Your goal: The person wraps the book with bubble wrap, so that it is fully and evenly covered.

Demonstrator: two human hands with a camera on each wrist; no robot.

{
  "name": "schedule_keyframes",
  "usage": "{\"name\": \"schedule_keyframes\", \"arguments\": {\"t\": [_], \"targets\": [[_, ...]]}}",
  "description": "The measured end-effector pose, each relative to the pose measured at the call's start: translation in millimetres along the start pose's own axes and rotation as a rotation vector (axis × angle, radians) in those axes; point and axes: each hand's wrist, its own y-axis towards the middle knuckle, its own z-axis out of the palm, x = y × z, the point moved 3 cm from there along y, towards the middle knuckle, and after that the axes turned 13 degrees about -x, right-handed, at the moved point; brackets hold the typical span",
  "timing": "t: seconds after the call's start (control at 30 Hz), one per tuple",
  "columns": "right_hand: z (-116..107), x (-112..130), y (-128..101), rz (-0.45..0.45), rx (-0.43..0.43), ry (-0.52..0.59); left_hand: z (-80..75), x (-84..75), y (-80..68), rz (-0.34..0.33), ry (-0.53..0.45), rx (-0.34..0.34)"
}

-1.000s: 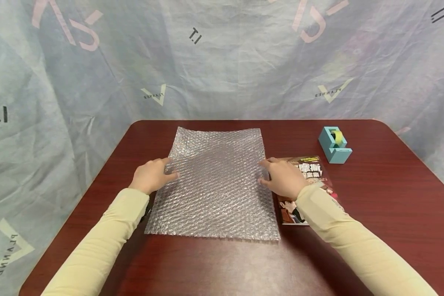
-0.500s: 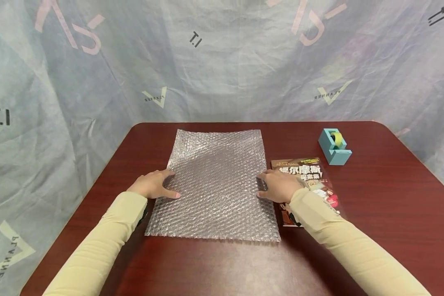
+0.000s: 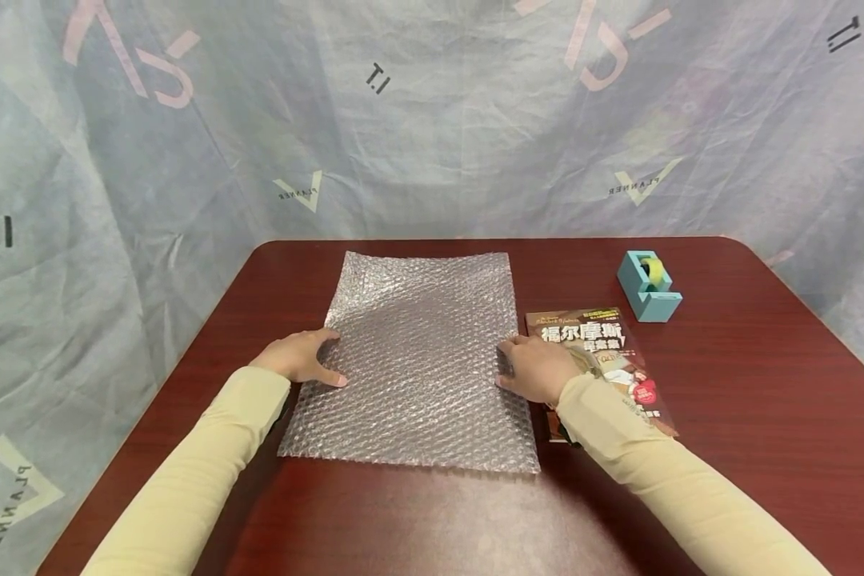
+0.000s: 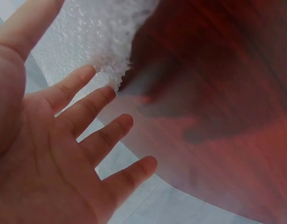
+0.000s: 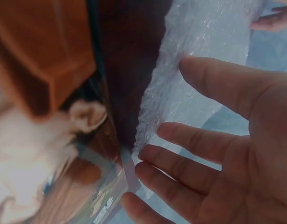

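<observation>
A sheet of bubble wrap (image 3: 418, 360) lies flat on the dark red table (image 3: 749, 400). My left hand (image 3: 298, 358) rests at the sheet's left edge with fingers spread and relaxed; the left wrist view shows the palm (image 4: 50, 154) open beside the bubble wrap (image 4: 96, 37). At the sheet's right edge lies my right hand (image 3: 536, 366), fingers straight, between the sheet and a book (image 3: 605, 352). The right wrist view shows open fingers (image 5: 195, 177) by the bubble wrap (image 5: 190, 79) edge and the book (image 5: 45, 116).
A teal tape dispenser (image 3: 648, 285) stands at the back right of the table. A pale printed cloth backdrop (image 3: 432, 120) closes in the table on the far and left sides. Bare tabletop lies in front of the sheet.
Both hands have slid a little toward me along the sheet's side edges. The bubble wrap lies slightly flatter; the book shows more of its cover.
</observation>
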Motion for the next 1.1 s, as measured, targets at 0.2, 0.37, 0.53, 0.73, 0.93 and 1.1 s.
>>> {"name": "schedule_keyframes", "arguments": {"t": [0.2,0.37,0.53,0.73,0.93,1.1], "targets": [[0,-1,-3,-0.047,-0.029,-0.035,0.6,-7.6,-0.2,-0.065,0.055,0.001],[-2,-1,-7,-0.076,-0.047,-0.058,-1.4,-16.0,-5.0,-0.105,0.094,0.005],[-1,-4,-6,-0.1,-0.07,-0.072,-0.4,-16.7,-8.9,-0.152,0.094,0.013],[0,-7,-7,-0.116,-0.089,-0.092,2.1,-15.9,-11.6,-0.182,0.083,-0.014],[0,-8,-10,-0.133,-0.116,-0.087,1.6,-21.8,-12.5,-0.215,0.099,-0.031],[1,-10,-12,-0.146,-0.142,-0.086,0.6,-29.4,-15.5,-0.251,0.107,-0.028]]}}
